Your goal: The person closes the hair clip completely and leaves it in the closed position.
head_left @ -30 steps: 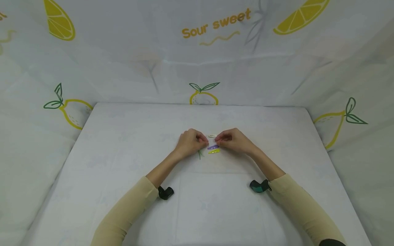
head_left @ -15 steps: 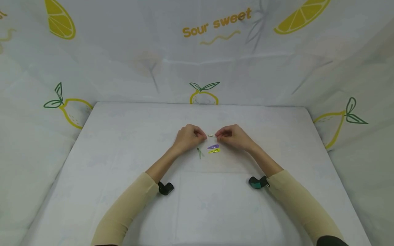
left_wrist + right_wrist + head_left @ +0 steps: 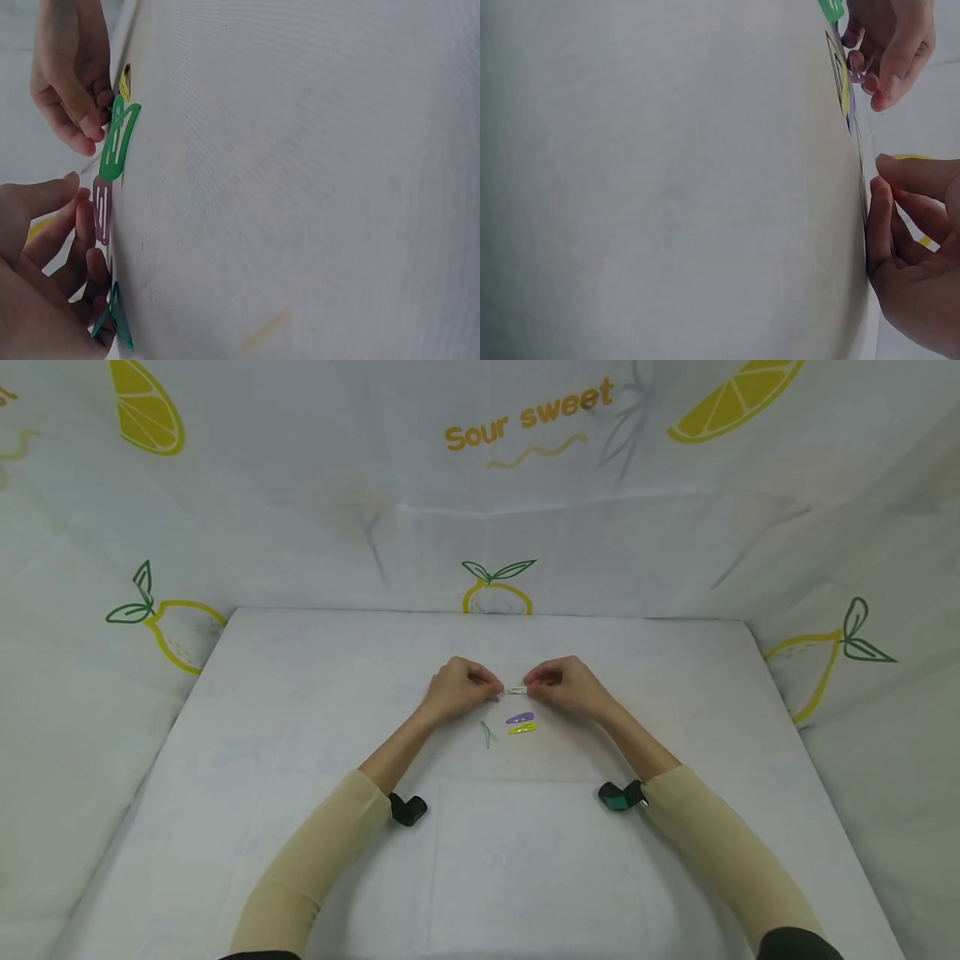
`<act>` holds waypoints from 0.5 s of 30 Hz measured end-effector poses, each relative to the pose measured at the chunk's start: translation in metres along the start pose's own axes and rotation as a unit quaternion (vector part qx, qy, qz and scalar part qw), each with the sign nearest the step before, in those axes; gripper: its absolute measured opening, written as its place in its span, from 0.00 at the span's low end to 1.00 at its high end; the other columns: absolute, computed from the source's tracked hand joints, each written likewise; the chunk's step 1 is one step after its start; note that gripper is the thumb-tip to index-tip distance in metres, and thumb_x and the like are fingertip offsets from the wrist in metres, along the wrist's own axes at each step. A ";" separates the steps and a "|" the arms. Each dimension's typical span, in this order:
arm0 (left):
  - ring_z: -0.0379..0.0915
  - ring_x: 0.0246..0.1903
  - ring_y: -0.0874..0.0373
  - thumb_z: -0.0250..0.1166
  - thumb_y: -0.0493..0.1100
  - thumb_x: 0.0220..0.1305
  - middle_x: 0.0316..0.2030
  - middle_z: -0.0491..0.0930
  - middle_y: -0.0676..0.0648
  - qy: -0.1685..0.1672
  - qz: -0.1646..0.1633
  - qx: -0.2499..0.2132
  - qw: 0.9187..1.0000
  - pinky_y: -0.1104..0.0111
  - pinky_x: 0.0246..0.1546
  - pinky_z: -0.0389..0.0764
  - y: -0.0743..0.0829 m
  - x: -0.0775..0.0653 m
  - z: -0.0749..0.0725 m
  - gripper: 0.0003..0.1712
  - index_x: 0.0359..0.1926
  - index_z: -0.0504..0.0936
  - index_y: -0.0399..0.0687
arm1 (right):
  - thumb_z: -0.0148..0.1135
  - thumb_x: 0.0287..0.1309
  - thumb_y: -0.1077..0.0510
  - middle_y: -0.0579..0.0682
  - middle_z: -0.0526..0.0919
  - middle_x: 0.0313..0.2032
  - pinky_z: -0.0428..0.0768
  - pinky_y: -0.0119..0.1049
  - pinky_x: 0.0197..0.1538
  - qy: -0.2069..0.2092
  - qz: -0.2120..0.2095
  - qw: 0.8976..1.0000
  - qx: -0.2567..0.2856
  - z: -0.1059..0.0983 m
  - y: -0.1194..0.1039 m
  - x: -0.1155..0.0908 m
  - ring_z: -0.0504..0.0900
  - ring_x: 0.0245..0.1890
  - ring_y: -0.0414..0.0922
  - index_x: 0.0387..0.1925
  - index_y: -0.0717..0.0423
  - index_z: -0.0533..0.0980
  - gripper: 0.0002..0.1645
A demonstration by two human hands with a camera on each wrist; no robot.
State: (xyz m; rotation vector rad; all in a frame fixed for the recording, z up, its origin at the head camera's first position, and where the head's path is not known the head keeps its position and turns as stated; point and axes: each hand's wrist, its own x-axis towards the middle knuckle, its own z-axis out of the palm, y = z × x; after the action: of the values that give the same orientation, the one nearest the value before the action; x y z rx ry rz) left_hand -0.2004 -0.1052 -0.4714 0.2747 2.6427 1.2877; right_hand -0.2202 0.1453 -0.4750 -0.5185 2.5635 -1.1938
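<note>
A small pale hair clip (image 3: 516, 691) lies crosswise between my two hands in the head view. My left hand (image 3: 460, 687) pinches toward its left end with thumb and fingers bent. At its right end, the fingertips of my right hand (image 3: 570, 683) overlap the clip, the other fingers curled. Nearer to me lie a purple hair clip (image 3: 520, 717) and a yellow hair clip (image 3: 522, 728), side by side. A thin green hair clip (image 3: 487, 734) stands apart to their left, its two arms spread. The left wrist view shows a bright green clip (image 3: 116, 142) close by the fingers.
A white cloth covers the table (image 3: 337, 693) and hangs as a backdrop (image 3: 300, 510) printed with lemons and lettering. Black wrist cameras (image 3: 407, 810) protrude beneath both beige sleeves (image 3: 322, 852), low over the cloth.
Both hands have moved away from me, from beside the purple clip to the ends of the pale clip. The purple, yellow and green clips have stayed in place.
</note>
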 end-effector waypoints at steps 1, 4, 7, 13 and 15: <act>0.84 0.33 0.63 0.74 0.49 0.71 0.34 0.94 0.51 -0.001 0.000 0.004 1.000 0.66 0.44 0.76 0.000 0.000 0.000 0.10 0.42 0.95 0.49 | 0.72 0.70 0.60 0.59 0.92 0.42 0.77 0.27 0.45 -0.001 0.000 1.000 0.003 0.000 0.000 0.000 0.83 0.40 0.45 0.49 0.62 0.89 0.10; 0.85 0.37 0.60 0.74 0.52 0.71 0.33 0.94 0.51 -0.005 -0.001 0.016 1.000 0.58 0.52 0.77 0.000 0.002 0.001 0.11 0.43 0.95 0.51 | 0.73 0.70 0.60 0.59 0.92 0.42 0.77 0.26 0.45 -0.007 0.004 1.000 0.011 -0.001 0.000 0.001 0.82 0.39 0.45 0.49 0.62 0.89 0.11; 0.85 0.43 0.56 0.73 0.53 0.71 0.33 0.94 0.51 -0.011 -0.007 0.019 1.000 0.47 0.61 0.74 0.001 0.002 0.001 0.12 0.44 0.95 0.52 | 0.73 0.70 0.59 0.59 0.92 0.43 0.77 0.27 0.45 -0.013 0.010 1.000 0.013 -0.003 -0.001 0.002 0.82 0.39 0.44 0.49 0.61 0.89 0.11; 0.84 0.50 0.53 0.72 0.53 0.71 0.34 0.94 0.51 -0.017 -0.023 0.010 1.000 0.38 0.68 0.65 0.003 0.004 0.002 0.12 0.45 0.96 0.54 | 0.74 0.68 0.59 0.55 0.91 0.42 0.77 0.29 0.45 -0.028 0.024 0.999 0.012 -0.005 -0.001 0.003 0.80 0.39 0.44 0.50 0.60 0.89 0.12; 0.84 0.50 0.54 0.72 0.53 0.71 0.34 0.94 0.51 -0.016 -0.026 0.007 1.000 0.38 0.68 0.64 0.003 0.004 0.002 0.12 0.44 0.96 0.54 | 0.74 0.68 0.58 0.53 0.90 0.41 0.77 0.29 0.45 -0.030 0.028 0.999 0.015 -0.004 -0.001 0.004 0.80 0.39 0.44 0.50 0.59 0.89 0.12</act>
State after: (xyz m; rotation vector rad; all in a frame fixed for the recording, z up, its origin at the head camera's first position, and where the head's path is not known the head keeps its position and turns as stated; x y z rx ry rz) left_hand -0.2034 -0.1007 -0.4707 0.2251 2.6161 1.2393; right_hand -0.2249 0.1462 -0.4717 -0.4668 2.4887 -1.1777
